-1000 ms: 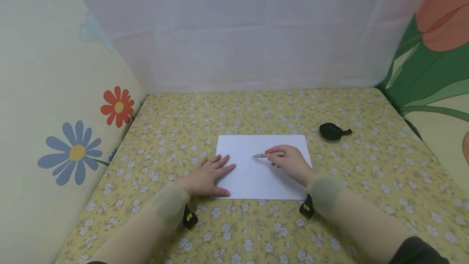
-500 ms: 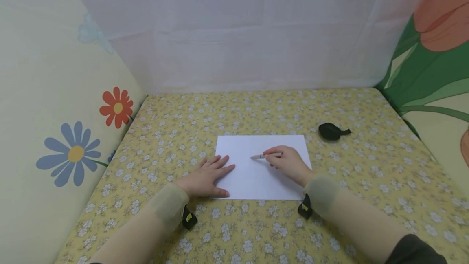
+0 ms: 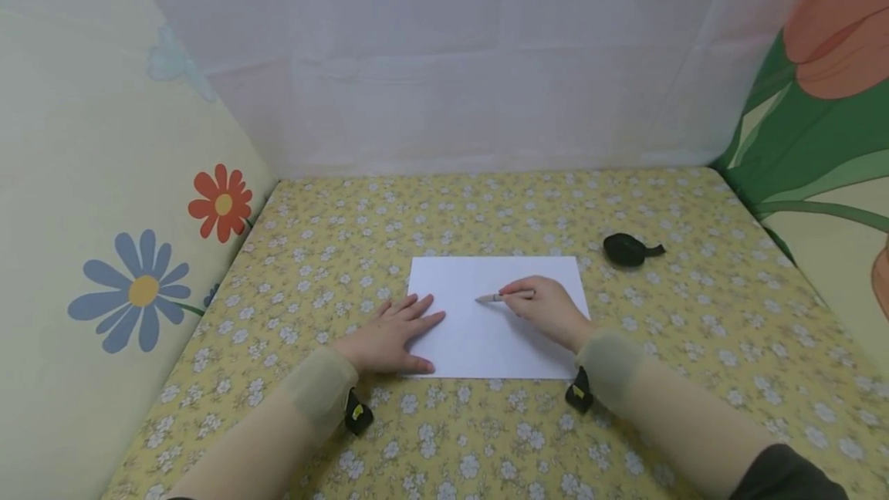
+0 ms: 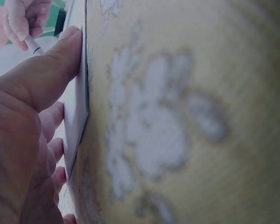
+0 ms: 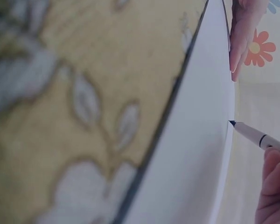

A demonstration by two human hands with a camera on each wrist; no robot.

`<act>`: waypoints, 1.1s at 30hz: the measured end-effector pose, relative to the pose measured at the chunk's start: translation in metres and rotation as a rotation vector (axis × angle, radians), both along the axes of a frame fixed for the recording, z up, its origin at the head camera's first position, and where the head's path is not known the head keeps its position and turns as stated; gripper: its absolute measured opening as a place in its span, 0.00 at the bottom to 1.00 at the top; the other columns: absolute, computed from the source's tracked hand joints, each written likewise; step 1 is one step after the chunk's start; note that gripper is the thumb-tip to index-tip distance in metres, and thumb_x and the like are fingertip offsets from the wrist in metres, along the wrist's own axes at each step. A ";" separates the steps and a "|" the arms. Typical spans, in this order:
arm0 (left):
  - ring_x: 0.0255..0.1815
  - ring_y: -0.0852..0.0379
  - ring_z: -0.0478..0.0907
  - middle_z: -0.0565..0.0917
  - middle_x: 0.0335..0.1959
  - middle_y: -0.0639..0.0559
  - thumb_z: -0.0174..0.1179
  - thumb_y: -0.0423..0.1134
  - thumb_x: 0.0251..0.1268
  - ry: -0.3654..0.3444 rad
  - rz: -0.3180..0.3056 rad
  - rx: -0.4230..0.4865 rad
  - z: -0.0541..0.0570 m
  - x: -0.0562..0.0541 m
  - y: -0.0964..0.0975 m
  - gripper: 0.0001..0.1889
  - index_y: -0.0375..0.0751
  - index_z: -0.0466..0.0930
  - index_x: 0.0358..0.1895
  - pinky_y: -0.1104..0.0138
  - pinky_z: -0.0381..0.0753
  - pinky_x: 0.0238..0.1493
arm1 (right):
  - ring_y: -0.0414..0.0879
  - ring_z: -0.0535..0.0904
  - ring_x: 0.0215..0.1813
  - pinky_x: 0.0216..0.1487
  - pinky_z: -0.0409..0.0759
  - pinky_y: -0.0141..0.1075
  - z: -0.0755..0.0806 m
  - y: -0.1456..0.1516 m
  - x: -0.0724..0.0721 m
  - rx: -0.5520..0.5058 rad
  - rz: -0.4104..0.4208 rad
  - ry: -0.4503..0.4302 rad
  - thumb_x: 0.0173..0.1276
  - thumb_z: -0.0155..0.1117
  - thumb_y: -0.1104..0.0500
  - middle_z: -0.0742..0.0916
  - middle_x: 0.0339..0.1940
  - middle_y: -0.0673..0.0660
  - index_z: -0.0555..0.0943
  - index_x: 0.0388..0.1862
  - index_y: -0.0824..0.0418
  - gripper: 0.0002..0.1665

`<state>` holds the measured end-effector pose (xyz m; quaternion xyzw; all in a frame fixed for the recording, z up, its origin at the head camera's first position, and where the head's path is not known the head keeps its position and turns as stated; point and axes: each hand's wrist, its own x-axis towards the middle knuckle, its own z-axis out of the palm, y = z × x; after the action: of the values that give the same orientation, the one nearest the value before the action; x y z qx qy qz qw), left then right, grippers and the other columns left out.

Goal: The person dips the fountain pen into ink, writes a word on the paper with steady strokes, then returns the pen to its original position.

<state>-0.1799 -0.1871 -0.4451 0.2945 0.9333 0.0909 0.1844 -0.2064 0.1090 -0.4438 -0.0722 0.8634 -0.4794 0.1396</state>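
A blank-looking white sheet of paper (image 3: pixel 486 349) lies on the flowered cloth. My right hand (image 3: pixel 549 311) pinches a slim white marker pen (image 3: pixel 492 298) with a dark ring round its barrel. In the right wrist view the dark tip of the pen (image 5: pixel 259 136) is right at the paper's surface. My left hand (image 3: pixel 392 338) lies flat with spread fingers across the paper's left edge. Its thumb (image 4: pixel 49 70) rests along the near edge of the sheet in the left wrist view.
A small black round object with a short strap (image 3: pixel 625 250) sits beyond the paper's right corner. The yellow flowered tablecloth (image 3: pixel 347 238) runs back to a pale curtain (image 3: pixel 451 99). Flower-printed panels (image 3: pixel 139 176) stand at both sides.
Over the last second the right hand and pen tip have shifted very slightly left and down on the paper. The left hand keeps its place.
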 end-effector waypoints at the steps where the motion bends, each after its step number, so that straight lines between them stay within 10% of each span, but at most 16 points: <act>1: 0.78 0.47 0.36 0.42 0.79 0.52 0.57 0.69 0.56 0.001 -0.001 0.001 0.000 0.000 0.000 0.46 0.58 0.52 0.76 0.44 0.34 0.73 | 0.46 0.78 0.39 0.37 0.79 0.38 0.000 0.001 0.000 0.013 0.005 0.011 0.68 0.62 0.51 0.83 0.47 0.53 0.86 0.47 0.52 0.12; 33: 0.78 0.46 0.35 0.41 0.79 0.51 0.57 0.69 0.56 -0.006 -0.009 0.013 0.001 0.000 0.000 0.47 0.57 0.52 0.77 0.44 0.34 0.73 | 0.51 0.78 0.53 0.51 0.79 0.46 0.004 0.032 0.002 0.112 -0.010 0.069 0.69 0.61 0.51 0.83 0.52 0.56 0.86 0.46 0.54 0.12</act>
<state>-0.1797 -0.1875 -0.4436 0.2998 0.9307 0.0971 0.1858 -0.2041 0.1413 -0.4398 -0.0764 0.8936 -0.4280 0.1111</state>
